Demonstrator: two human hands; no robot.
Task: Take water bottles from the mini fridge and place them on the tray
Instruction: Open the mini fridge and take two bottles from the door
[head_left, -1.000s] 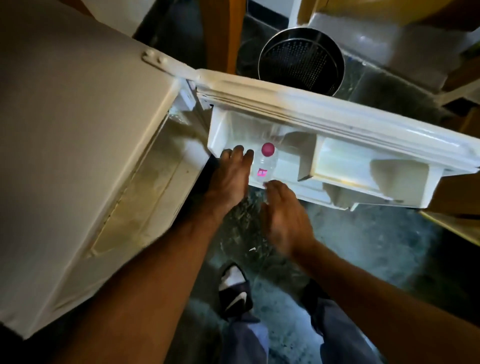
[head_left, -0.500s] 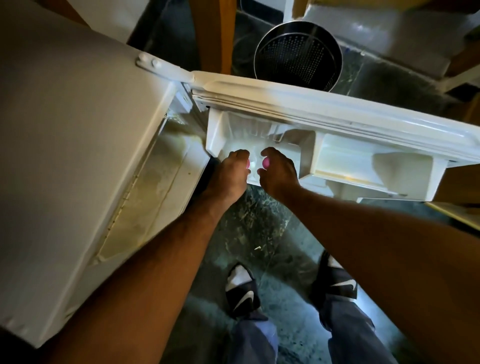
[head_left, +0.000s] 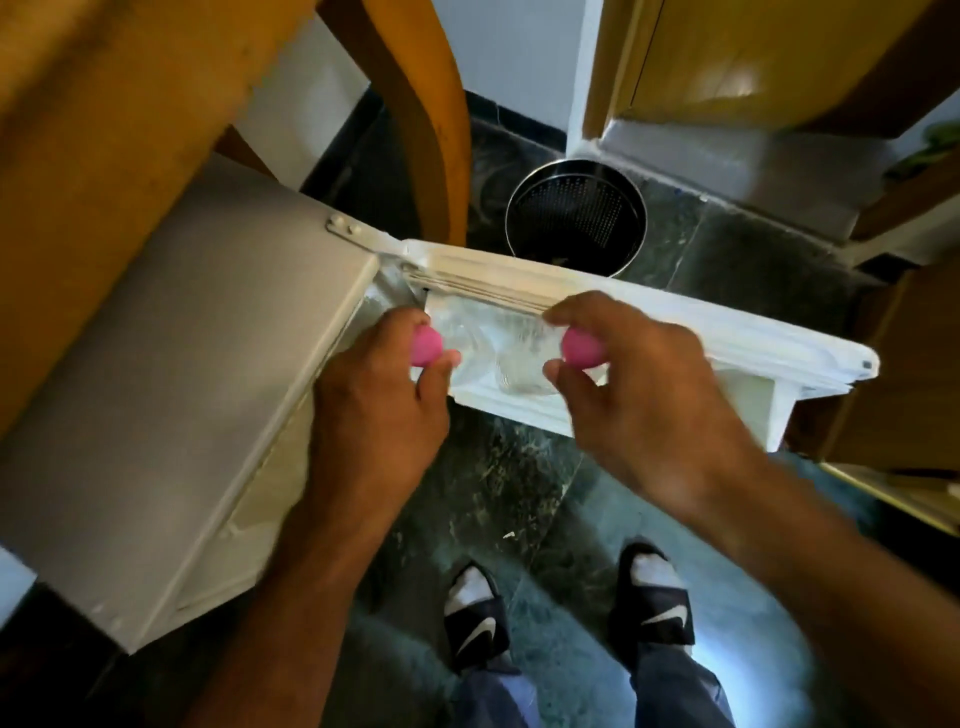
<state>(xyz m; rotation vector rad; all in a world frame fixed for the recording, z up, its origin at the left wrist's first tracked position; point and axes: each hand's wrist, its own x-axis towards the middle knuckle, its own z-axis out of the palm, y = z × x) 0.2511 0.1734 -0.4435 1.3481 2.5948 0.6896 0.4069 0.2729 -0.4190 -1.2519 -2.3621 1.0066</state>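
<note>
Gripping a bottle by its pink cap in each hand, you hold both above the door shelf of the open mini fridge. Your left hand (head_left: 376, 400) pinches the left cap (head_left: 426, 345) between thumb and fingers; your right hand (head_left: 639, 395) does the same with the right cap (head_left: 582, 349). The clear bottle bodies are blurred: the left bottle (head_left: 462, 338) and the right bottle (head_left: 519, 364) hang below the caps, over the white door shelf (head_left: 514, 410), and you cannot tell whether their bases touch it. The fridge door (head_left: 727, 338) runs to the right, and the fridge body (head_left: 182, 389) fills the left side. Beyond the door, on the dark stone floor (head_left: 493, 483), stands a round metal bin (head_left: 576, 223) with a perforated wall. Wooden furniture (head_left: 104, 104) sits far left. Near you, both feet in dark slides (head_left: 478, 618) rest on the floor. No tray shows in this view.
</note>
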